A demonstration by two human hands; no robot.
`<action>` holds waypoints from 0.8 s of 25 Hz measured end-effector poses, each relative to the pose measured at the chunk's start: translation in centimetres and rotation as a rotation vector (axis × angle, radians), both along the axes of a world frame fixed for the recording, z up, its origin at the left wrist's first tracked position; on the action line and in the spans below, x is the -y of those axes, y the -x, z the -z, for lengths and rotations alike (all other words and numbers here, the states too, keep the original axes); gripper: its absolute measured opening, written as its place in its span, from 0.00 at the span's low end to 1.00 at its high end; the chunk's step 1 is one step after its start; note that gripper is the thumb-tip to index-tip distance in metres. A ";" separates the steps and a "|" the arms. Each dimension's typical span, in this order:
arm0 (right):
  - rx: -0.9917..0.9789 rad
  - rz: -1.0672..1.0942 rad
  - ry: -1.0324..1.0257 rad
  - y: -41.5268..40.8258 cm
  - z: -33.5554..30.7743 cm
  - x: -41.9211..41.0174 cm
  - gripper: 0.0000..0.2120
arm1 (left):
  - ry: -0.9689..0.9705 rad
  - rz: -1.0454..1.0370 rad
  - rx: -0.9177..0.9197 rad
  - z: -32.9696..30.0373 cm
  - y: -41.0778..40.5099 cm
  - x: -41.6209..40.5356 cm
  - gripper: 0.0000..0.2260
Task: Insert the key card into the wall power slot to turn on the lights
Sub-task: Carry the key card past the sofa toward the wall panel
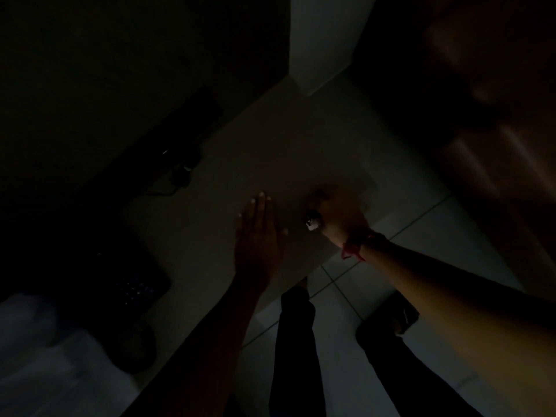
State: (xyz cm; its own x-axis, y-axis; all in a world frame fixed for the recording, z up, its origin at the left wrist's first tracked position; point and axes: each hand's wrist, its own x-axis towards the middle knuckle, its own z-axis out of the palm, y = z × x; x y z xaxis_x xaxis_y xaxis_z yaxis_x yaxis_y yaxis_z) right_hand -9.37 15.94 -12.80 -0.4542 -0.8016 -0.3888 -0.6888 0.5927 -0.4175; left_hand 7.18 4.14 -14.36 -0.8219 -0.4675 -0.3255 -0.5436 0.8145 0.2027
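Observation:
The room is very dark. My left hand point(258, 236) lies flat with its fingers straight and together against a dim beige surface point(270, 152), and holds nothing. To its right, my right hand point(337, 218) is curled shut with its back toward me and a red thread point(353, 249) around the wrist. A small shiny pale object point(311, 222) shows at the left side of that fist. I cannot make out a key card or a wall power slot in the dark.
My dark trouser legs point(296, 341) and a shoe point(401, 314) stand on pale floor tiles point(421, 236). A white wall corner point(319, 43) rises at the top. A dark cable and plug point(180, 176) lie at the left, white fabric point(36, 341) at the lower left.

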 end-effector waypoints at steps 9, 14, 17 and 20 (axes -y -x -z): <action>0.038 0.258 0.182 5.1 -10.7 -1.6 0.01 | 0.023 0.075 -0.079 -9.2 6.1 0.0 0.31; 0.028 0.464 0.334 12.5 -24.3 -2.9 0.01 | 0.080 0.214 -0.235 -22.3 15.6 0.7 0.31; -0.012 0.592 0.458 17.1 -34.2 -4.6 0.03 | 0.147 0.298 -0.327 -31.9 22.1 0.0 0.31; -0.067 0.694 0.601 20.7 -44.8 -7.0 0.05 | 0.154 0.379 -0.392 -42.2 28.3 -1.2 0.31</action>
